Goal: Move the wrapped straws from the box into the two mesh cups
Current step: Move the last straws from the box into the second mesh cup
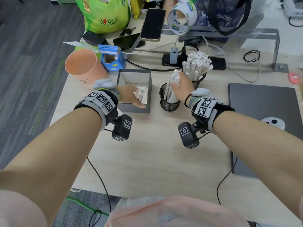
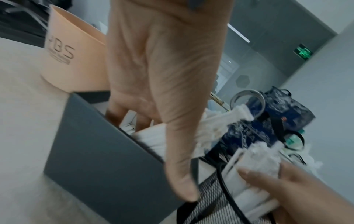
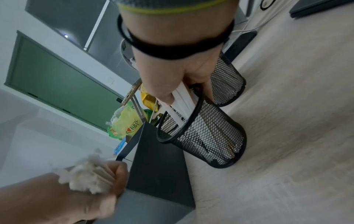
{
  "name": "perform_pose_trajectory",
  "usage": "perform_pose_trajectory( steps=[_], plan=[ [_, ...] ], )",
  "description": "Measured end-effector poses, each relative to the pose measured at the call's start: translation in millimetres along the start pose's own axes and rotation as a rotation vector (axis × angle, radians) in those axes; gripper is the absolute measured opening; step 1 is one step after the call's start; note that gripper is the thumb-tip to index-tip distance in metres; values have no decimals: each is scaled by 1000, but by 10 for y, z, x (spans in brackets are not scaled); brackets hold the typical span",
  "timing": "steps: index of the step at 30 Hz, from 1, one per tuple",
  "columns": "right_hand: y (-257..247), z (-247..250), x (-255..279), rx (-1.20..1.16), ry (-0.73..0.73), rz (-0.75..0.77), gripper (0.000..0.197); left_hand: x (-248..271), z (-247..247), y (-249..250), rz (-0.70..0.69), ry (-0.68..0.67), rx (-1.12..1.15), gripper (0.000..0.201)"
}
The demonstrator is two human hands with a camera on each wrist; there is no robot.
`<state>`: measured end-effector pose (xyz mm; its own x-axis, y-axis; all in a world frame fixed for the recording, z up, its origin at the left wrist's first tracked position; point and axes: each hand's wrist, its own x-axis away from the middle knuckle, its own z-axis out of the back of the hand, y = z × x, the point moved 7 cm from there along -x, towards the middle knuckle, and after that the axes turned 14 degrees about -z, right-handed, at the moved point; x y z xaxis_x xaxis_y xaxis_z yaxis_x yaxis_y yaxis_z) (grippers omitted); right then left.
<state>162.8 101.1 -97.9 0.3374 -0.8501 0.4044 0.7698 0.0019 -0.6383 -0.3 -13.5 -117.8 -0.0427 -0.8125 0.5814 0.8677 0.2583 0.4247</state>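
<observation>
Left hand [image 1: 129, 95] is down inside the grey box [image 1: 136, 110], fingers curled round a bunch of wrapped straws [image 1: 139, 95]; thumb lies over the box's near-right rim. More straws lie loose on the box floor. Right hand [image 1: 182, 86] grips a second bunch of straws [image 1: 174, 78], lower ends already inside the near mesh cup [image 1: 168, 104], tops sticking up above the rim at a tilt. Right wrist view shows thumb & fingers pinching that bunch just over the cup mouth. Far mesh cup [image 1: 199, 81] stands just behind the near one, packed w/ upright straws fanning out on top. Box sits just left of the near cup on the counter [image 1: 155, 153], small gap btwn them. Peach cup [image 1: 84, 69] stands left of the box, blue carton [image 1: 112, 57] behind it. Grey laptop [image 1: 265, 115], lid closed, at right. Phone [image 1: 152, 24], tape roll [image 1: 182, 17] & green bag [image 1: 105, 13] at the back edge.
</observation>
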Motion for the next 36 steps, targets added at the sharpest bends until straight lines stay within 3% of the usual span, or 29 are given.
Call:
perform_pose_trajectory(
  steps=[5,9,12,15,18,23,26,32,34,36],
  plan=[
    [-18,38,40,29,14,-16,42,19,147,-56,59,220,-45,43],
    [-17,84,76,64,6,-17,45,61,191,-34,118,275,-129,31],
    [-14,90,73,71,-6,-17,37,117,304,8,110,427,-51,24],
    [-5,92,50,95,-30,-34,31,67,187,4,137,351,-64,23],
    [3,98,40,124,-44,-38,31,69,186,-20,176,389,-32,25],
    [24,131,46,95,-15,-36,31,241,485,-14,157,705,140,25],
    [2,49,28,55,-41,-8,34,253,411,41,142,662,185,18],
    [-106,-133,28,241,-71,60,66,110,95,-26,169,644,341,11],
    [-122,-147,-10,273,-45,61,58,53,53,-25,174,611,316,11],
    [-141,-132,-31,253,-43,64,38,16,19,-42,198,565,254,17]
  ],
)
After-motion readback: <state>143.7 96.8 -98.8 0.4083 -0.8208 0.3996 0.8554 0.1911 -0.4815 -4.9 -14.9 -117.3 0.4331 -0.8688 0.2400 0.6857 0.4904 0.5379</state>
